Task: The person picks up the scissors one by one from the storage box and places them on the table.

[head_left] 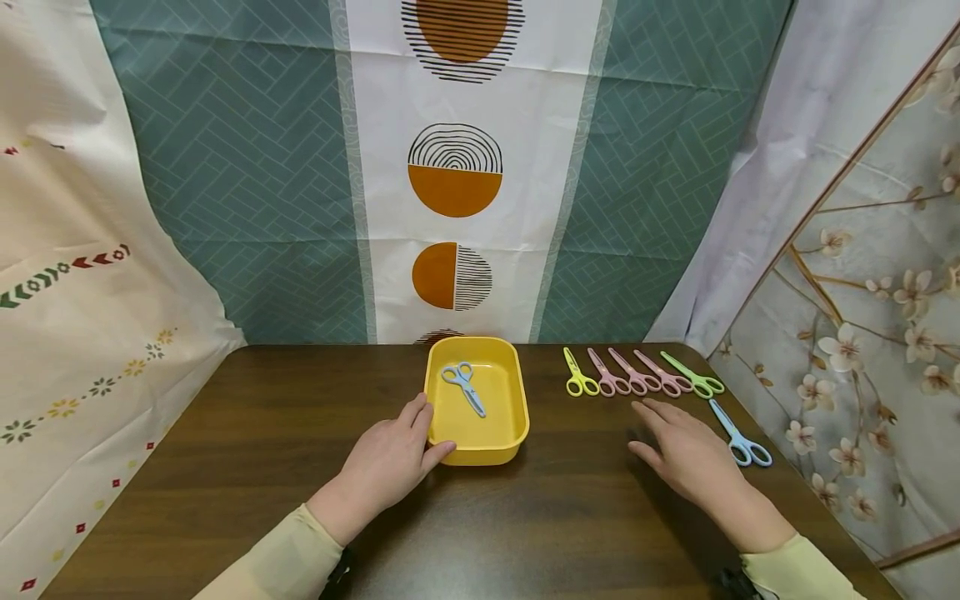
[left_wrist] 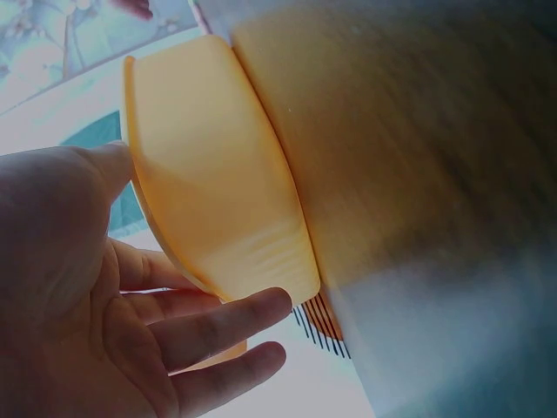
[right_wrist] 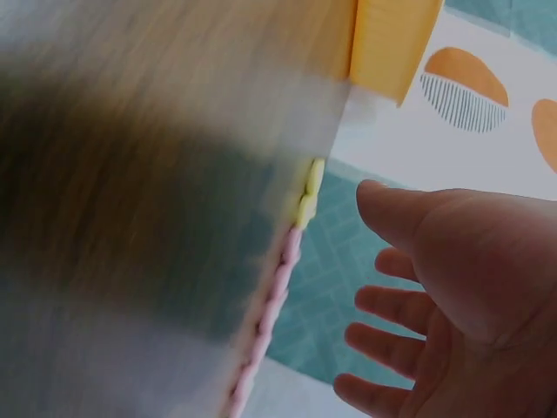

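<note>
A yellow tray [head_left: 480, 457] stands on the table with a pair of light blue scissors [head_left: 465, 388] lying inside. My left hand [head_left: 390, 458] touches its near left corner, the thumb on the front rim and relaxed fingers along the left wall, also seen in the left wrist view. Over the right part of the table hovers my right hand [head_left: 686, 450], fingers extended and holding nothing. Just beyond it lie yellow scissors [head_left: 577, 375], three pink scissors [head_left: 636, 373] and green scissors [head_left: 696, 379] in a row. Another pair of blue scissors [head_left: 738, 435] lies beside that hand.
The dark wooden table [head_left: 300, 400] reaches back to a green and white patterned curtain [head_left: 255, 208]. A cream cloth [head_left: 90, 333] hangs along the left, and a floral cloth [head_left: 847, 392] borders the right edge near the blue scissors.
</note>
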Action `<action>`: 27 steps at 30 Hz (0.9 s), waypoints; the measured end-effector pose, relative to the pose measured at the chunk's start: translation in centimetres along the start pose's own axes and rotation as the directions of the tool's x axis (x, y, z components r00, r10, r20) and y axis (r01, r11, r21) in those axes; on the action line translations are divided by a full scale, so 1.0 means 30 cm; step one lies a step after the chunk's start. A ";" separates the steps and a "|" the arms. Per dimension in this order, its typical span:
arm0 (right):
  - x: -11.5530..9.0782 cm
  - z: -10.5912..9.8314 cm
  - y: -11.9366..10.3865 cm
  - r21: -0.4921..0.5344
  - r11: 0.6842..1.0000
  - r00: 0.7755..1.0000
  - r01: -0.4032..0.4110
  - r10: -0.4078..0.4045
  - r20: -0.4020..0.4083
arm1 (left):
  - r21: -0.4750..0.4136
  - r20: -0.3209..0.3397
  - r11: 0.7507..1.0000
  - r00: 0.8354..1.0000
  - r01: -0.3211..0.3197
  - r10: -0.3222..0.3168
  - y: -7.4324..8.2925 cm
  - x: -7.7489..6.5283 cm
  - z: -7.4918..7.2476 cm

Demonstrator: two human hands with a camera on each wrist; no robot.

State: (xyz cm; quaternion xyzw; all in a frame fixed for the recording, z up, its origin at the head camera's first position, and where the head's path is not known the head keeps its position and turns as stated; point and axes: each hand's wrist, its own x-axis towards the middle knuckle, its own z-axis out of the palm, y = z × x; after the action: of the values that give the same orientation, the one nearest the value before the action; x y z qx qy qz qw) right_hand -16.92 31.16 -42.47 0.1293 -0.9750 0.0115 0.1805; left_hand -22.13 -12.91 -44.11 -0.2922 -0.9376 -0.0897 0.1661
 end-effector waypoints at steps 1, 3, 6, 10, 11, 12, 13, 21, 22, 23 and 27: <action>0.006 0.001 -0.010 0.002 1.000 1.000 0.005 -0.005 0.000 | -0.001 0.001 1.000 1.000 0.000 0.000 0.000 0.000 0.001; 0.016 0.001 -0.029 0.006 1.000 1.000 0.017 -0.017 -0.004 | 0.000 0.002 1.000 1.000 0.000 0.000 -0.001 0.000 0.002; 0.032 0.001 -0.054 0.006 0.999 0.999 0.044 -0.044 -0.017 | 0.004 0.002 1.000 1.000 -0.002 0.002 -0.001 0.000 0.004; 0.054 0.000 -0.090 0.009 0.997 0.997 0.072 -0.072 -0.036 | 0.008 -0.004 1.000 1.000 -0.003 0.003 -0.001 0.001 0.004; 0.060 0.000 -0.099 0.012 0.997 0.996 0.076 -0.076 -0.038 | 0.008 -0.006 1.000 1.000 -0.004 0.004 -0.001 0.001 0.004; 0.066 0.000 -0.108 0.014 0.997 0.996 0.081 -0.080 -0.039 | 0.009 -0.008 1.000 1.000 -0.004 0.004 -0.001 0.001 0.004; 0.073 0.000 -0.119 0.016 0.996 0.996 0.083 -0.083 -0.037 | 0.009 -0.011 1.000 1.000 -0.004 0.004 -0.001 0.001 0.003; 0.134 -0.003 -0.195 0.021 0.994 0.994 0.106 -0.105 -0.004 | 0.003 -0.011 1.000 1.000 -0.003 0.004 0.002 0.000 0.000; 0.142 -0.005 -0.204 0.023 0.994 0.994 0.111 -0.111 -0.006 | 0.003 -0.012 1.000 1.000 -0.005 0.005 0.002 0.000 0.001; 0.151 -0.006 -0.212 0.028 0.993 0.993 0.118 -0.118 -0.010 | 0.004 -0.012 1.000 1.000 -0.006 0.006 0.002 -0.001 0.001; 0.183 -0.004 -0.245 0.036 0.988 0.989 0.149 -0.148 -0.025 | 0.012 -0.025 1.000 1.000 -0.011 0.012 0.001 0.000 0.002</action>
State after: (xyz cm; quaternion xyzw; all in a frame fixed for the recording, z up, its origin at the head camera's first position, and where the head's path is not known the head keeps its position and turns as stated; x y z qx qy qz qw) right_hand -19.94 22.70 -40.59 0.2047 -0.9602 0.0179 0.1890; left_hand -22.13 -12.87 -44.16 -0.2954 -0.9343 -0.0866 0.1800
